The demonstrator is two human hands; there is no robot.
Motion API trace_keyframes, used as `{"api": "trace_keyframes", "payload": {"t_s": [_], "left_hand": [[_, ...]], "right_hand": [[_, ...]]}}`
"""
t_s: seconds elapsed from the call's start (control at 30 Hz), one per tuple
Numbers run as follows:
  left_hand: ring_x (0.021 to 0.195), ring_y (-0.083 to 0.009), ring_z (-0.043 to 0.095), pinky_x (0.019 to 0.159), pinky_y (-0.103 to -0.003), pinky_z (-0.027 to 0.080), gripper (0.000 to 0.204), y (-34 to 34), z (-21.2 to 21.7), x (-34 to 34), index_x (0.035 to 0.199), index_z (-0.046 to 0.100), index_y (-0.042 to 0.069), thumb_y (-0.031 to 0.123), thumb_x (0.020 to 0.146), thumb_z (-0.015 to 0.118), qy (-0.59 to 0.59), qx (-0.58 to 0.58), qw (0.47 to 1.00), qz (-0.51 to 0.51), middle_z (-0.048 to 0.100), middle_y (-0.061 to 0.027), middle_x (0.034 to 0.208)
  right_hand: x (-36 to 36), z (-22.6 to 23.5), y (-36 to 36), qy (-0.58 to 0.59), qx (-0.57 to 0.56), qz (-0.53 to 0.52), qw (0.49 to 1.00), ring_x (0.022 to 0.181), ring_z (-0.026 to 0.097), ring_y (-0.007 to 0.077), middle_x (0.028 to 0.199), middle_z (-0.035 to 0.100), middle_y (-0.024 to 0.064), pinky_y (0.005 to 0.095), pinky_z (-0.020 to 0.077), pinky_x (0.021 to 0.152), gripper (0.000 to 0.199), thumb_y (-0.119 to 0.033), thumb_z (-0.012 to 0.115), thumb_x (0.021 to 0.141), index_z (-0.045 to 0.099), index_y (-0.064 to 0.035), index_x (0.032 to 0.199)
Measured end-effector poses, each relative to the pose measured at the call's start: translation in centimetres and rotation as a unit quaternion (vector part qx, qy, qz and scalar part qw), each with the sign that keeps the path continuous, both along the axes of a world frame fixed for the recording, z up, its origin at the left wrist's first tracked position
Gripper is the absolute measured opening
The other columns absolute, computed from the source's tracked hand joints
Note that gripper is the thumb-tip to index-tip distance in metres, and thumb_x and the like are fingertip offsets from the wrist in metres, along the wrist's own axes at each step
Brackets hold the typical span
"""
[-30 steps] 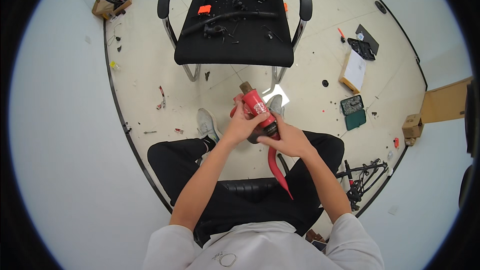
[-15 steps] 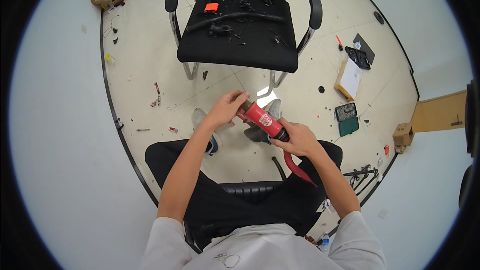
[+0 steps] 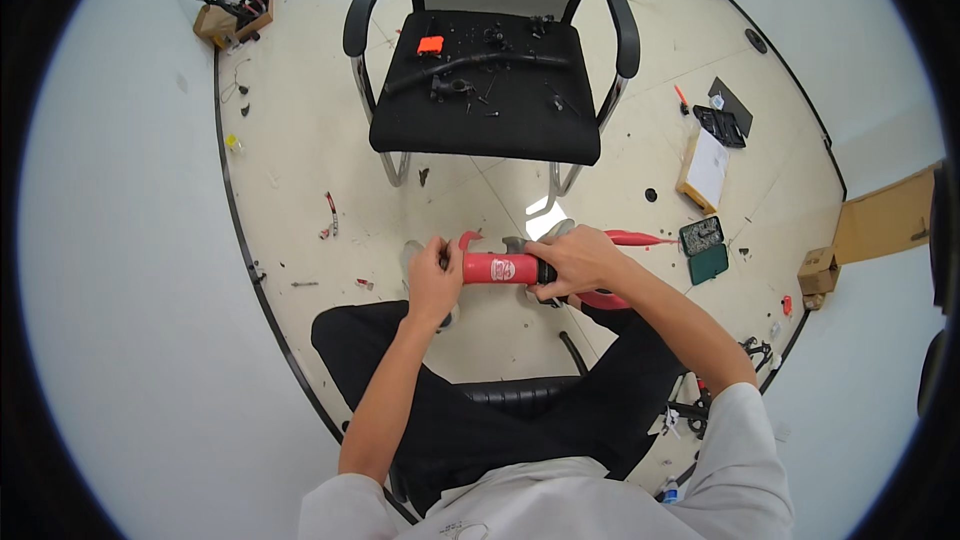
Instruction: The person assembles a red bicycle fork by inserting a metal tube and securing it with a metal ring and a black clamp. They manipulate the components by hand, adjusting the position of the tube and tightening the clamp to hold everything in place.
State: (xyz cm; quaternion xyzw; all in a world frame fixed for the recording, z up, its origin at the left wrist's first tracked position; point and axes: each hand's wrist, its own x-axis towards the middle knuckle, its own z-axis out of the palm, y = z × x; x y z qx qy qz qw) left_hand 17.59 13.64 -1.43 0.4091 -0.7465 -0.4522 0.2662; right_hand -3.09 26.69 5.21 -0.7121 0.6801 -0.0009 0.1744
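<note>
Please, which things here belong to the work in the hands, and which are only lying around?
In use:
red tubular part
left hand, at its left end
right hand, gripping its right end

Seemingly just lying about:
black bar, on the chair seat
orange piece, same seat
open green case, on the floor

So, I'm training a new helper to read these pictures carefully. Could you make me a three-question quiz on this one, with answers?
1. True or false: the right hand holds the red tube by its black end.
2. What colour is the small block on the chair?
3. Where in the picture is the open case?
A: left of the right hand
B: right of the right hand
C: on the chair

Key: 1. True. 2. Orange. 3. B.
</note>
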Motion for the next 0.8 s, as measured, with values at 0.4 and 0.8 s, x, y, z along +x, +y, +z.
{"api": "trace_keyframes", "payload": {"t_s": [0.4, 0.8], "left_hand": [[0.054, -0.0384, 0.058, 0.05, -0.041, 0.042, 0.027, 4.9, 3.1, 3.1, 0.077, 0.047, -0.003, 0.015, 0.096, 0.055, -0.008, 0.001, 0.996, 0.085, 0.054, -0.0221, 0.06], [0.063, -0.0286, 0.068, 0.056, -0.038, 0.051, 0.022, 7.2, 1.1, 3.7, 0.095, 0.053, -0.006, 0.015, 0.1, 0.049, -0.003, 0.069, 0.985, 0.155, 0.064, -0.0199, 0.072]], "right_hand": [[-1.3, 0.1, -5.4, -0.024, 0.03, 0.188, 0.981, 0.059, 0.061, 0.0316, 0.062, 0.06, 0.0087, 0.0407, 0.0463, 0.054, 0.045, -0.043, 0.071, 0.061, 0.06, -0.0088, 0.088], [-0.1, -1.4, -8.7, 0.062, 0.001, 0.295, 0.954, 0.076, 0.064, 0.0247, 0.075, 0.064, 0.0049, 0.0371, 0.0407, 0.08, 0.059, -0.048, 0.081, 0.058, 0.061, -0.0125, 0.1]]}}
